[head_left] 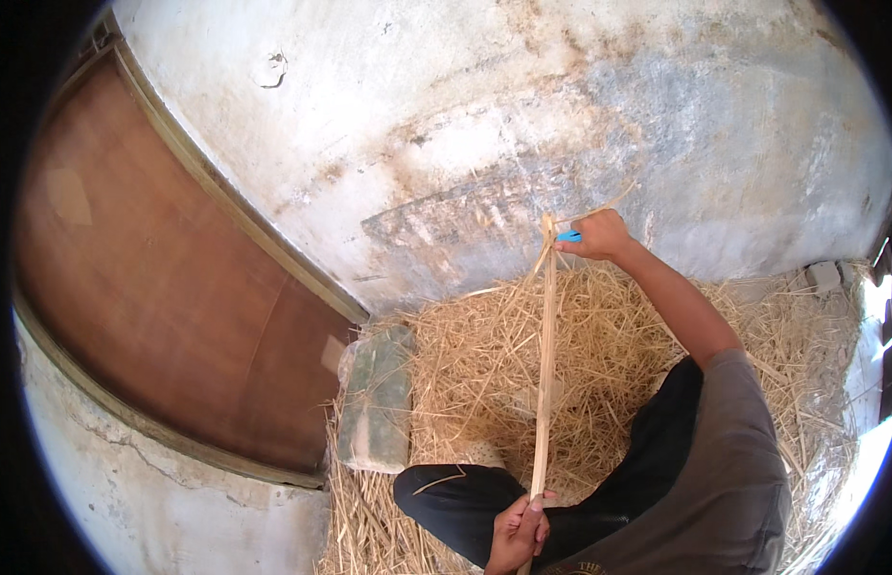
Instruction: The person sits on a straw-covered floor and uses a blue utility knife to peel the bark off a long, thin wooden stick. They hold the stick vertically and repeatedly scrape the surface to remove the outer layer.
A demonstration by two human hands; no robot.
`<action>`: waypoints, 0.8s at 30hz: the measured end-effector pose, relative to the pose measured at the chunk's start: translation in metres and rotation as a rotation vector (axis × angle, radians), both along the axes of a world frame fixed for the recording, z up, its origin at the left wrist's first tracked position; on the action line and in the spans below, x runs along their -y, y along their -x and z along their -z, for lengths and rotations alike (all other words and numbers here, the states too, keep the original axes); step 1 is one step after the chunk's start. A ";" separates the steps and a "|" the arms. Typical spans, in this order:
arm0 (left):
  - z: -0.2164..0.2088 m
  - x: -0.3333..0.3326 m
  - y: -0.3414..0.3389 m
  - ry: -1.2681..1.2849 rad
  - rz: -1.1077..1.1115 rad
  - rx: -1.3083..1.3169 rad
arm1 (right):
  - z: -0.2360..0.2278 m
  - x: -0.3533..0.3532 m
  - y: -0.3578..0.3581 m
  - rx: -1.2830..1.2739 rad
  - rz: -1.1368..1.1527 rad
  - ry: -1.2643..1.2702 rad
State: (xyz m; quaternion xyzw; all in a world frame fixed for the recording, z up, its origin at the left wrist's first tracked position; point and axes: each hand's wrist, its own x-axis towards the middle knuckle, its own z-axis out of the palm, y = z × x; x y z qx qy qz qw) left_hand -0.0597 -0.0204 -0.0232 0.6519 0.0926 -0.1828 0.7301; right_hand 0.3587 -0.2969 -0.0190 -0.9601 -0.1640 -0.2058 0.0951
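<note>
A long, pale strip of split wood or cane [544,383] stretches away from me, upright in the picture, above the straw. Its near end is in my left hand [519,533], the fingers closed round it close to my lap. At the far end my right hand [599,235] is closed on a small blue-handled tool [568,236] held against the strip. The tool's blade, if it has one, cannot be made out. Thin slivers hang and curl off the strip's far end there, one of them reaching out past my right hand.
Loose straw-like shavings [474,355] cover the ground around my legs. A greenish stone block [377,398] lies to the left, beside a brown door panel [168,278] in a wooden frame. A stained whitewashed wall [446,125] rises ahead. A grey stone [822,277] sits far right.
</note>
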 end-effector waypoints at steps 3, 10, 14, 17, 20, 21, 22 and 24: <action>0.004 0.001 -0.006 0.010 0.012 0.057 | 0.019 0.003 -0.006 -0.037 0.009 0.053; 0.005 -0.028 0.061 -0.128 -0.035 -0.024 | 0.028 0.094 -0.022 -0.442 0.509 -0.246; 0.013 -0.050 -0.009 0.079 -0.326 0.130 | 0.075 0.053 0.040 -0.344 0.368 -0.219; 0.011 -0.048 -0.044 0.129 -0.362 0.092 | 0.080 0.011 0.070 -0.584 0.093 -0.114; 0.013 -0.043 -0.049 0.190 -0.313 0.097 | 0.033 -0.022 0.105 -0.564 -0.103 -0.079; 0.015 -0.040 -0.050 0.202 -0.301 0.092 | 0.029 -0.030 0.111 -0.521 -0.155 -0.123; 0.018 -0.037 -0.051 0.217 -0.283 0.100 | 0.026 -0.038 0.116 -0.478 -0.208 -0.167; 0.014 -0.028 -0.051 0.178 -0.257 0.066 | 0.024 -0.051 0.123 -0.354 -0.268 -0.116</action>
